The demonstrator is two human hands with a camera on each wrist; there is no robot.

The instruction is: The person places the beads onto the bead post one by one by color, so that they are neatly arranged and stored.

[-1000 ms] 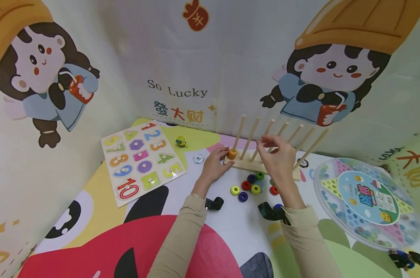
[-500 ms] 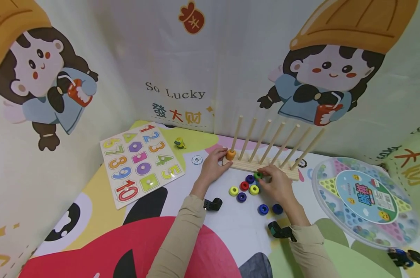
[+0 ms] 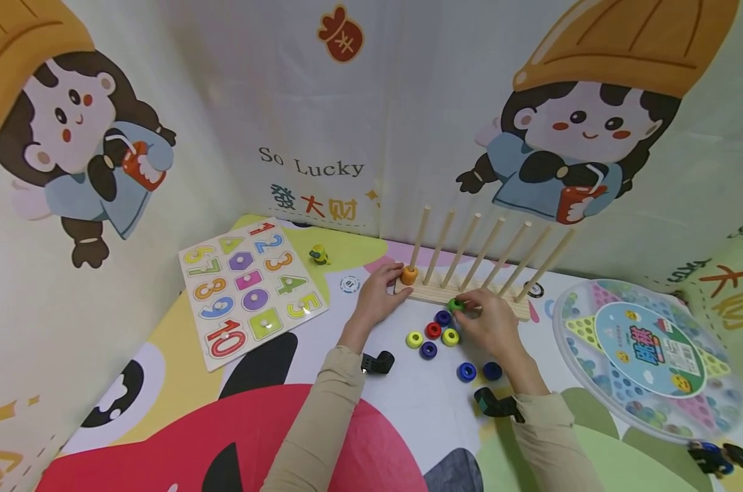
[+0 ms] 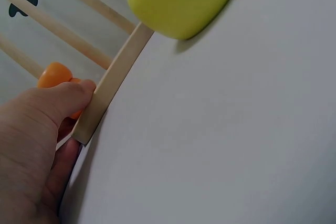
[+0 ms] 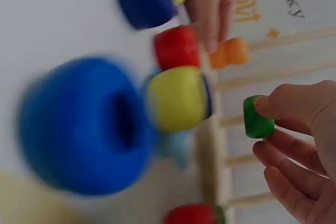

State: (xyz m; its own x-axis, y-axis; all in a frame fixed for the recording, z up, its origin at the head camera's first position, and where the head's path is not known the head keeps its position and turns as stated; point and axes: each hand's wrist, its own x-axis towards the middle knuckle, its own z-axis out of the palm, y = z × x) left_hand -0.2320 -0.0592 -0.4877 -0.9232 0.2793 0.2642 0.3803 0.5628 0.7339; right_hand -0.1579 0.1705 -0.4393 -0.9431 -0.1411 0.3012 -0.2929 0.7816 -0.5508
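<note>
My left hand holds the left end of a wooden base that carries a row of upright pegs. Its thumb lies along the front edge, next to the orange beads stacked on the leftmost peg. Between thumb and fingers, my right hand pinches a green bead, just in front of the base's middle. The other pegs that show carry no beads. Loose on the table nearby are a red bead, two yellow beads and several blue beads.
A number-and-shape puzzle board lies at the left, with a small yellow toy figure beside it. On the right sits a round clear game case of marbles. A dark toy figure lies at the right edge. Patterned cloth hangs behind.
My right hand has come down from over the pegs to the loose beads and taken the green bead, now slightly nearer the base. My left hand stays on the base.
</note>
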